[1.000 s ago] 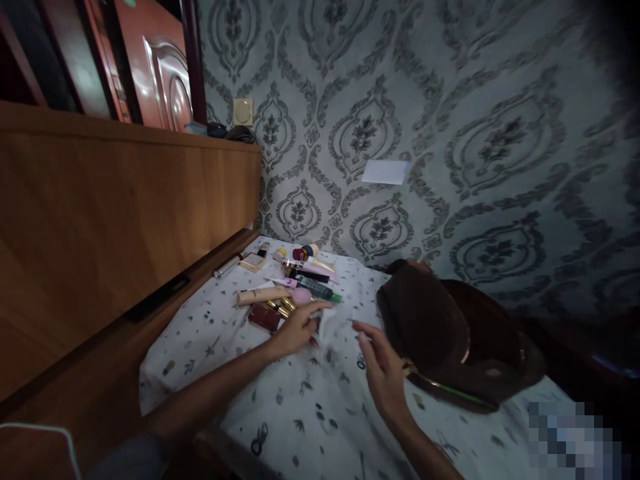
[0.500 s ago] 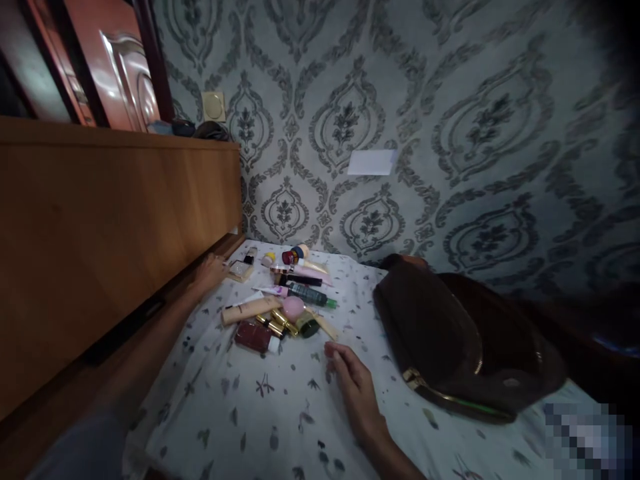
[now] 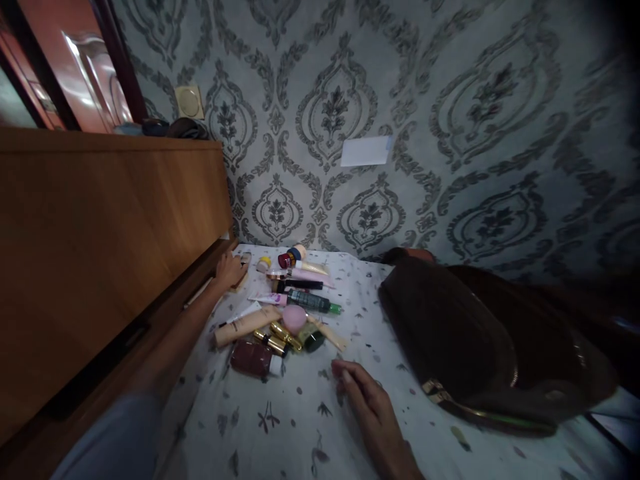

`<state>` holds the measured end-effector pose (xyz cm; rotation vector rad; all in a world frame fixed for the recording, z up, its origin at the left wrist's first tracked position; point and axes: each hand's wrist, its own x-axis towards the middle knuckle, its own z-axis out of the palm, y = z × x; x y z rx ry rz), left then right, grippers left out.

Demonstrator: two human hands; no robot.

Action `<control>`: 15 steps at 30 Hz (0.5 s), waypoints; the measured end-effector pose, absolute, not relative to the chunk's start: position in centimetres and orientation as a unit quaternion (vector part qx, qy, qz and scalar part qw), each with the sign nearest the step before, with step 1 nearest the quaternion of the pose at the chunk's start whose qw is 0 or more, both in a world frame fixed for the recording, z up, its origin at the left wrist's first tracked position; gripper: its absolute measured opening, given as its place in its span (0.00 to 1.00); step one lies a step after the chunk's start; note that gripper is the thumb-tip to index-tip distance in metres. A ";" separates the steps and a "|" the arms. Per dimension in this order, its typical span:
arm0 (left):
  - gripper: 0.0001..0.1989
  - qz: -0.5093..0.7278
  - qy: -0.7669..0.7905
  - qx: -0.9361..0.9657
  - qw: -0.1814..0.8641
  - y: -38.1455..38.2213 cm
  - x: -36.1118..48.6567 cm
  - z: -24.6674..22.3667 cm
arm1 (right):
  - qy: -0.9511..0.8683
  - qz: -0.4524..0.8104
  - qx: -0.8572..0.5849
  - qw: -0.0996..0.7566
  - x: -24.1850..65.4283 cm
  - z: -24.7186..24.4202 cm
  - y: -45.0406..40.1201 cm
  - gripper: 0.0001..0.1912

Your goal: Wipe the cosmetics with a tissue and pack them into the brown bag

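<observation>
1. Head view: the left hand (image 3: 230, 271) is left of centre, reaching to the far edge of the patterned sheet (image 3: 295, 413) beside the wooden panel (image 3: 115, 220). Its fingers are bent downward, partly covering a pale flat case (image 3: 241, 281); whether they grip it or only touch it, I cannot tell.
2. The pale flat case shows just below and to the right of those fingers. A slim pale item (image 3: 197, 294) lies left of the forearm, by the panel's lower ledge.
3. The right hand (image 3: 370, 407) is below centre, its fingers open and loosely curved, with the thumb near the index finger.
4. Nearest to the right fingertips, above and apart from them, are a narrow beige piece (image 3: 329, 333) and a dark green container (image 3: 313, 341).
5. Left of these, a pink round item (image 3: 294, 319) sits by two gold tubes (image 3: 271, 343). The dark red bottle (image 3: 251, 359) with a white cap lies below them, and a long beige tube (image 3: 247, 325) above and to the left.
6. Farther up lie a green-capped bottle (image 3: 309, 301), a black tube (image 3: 303, 285) and a dark red jar (image 3: 287, 260).
7. A large brown bag (image 3: 450, 333) fills the right side, well apart from the pale flat case.
</observation>
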<state>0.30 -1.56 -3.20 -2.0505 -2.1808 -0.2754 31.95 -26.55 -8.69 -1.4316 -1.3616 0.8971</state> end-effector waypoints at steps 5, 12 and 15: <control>0.23 -0.100 -0.753 -0.651 0.019 2.1 2.0 -4.4 | -0.559 0.375 -0.579 0.460 31.9 -8.4 -26.6 0.26; 0.17 -0.187 -0.763 -0.615 -0.063 2.9 1.6 -3.1 | -0.557 0.394 -0.565 0.465 32.0 -8.0 -26.9 0.23; 0.17 -0.260 -0.734 -0.620 -0.100 1.6 1.5 -1.8 | -0.563 0.385 -0.560 0.470 31.9 -8.0 -27.0 0.22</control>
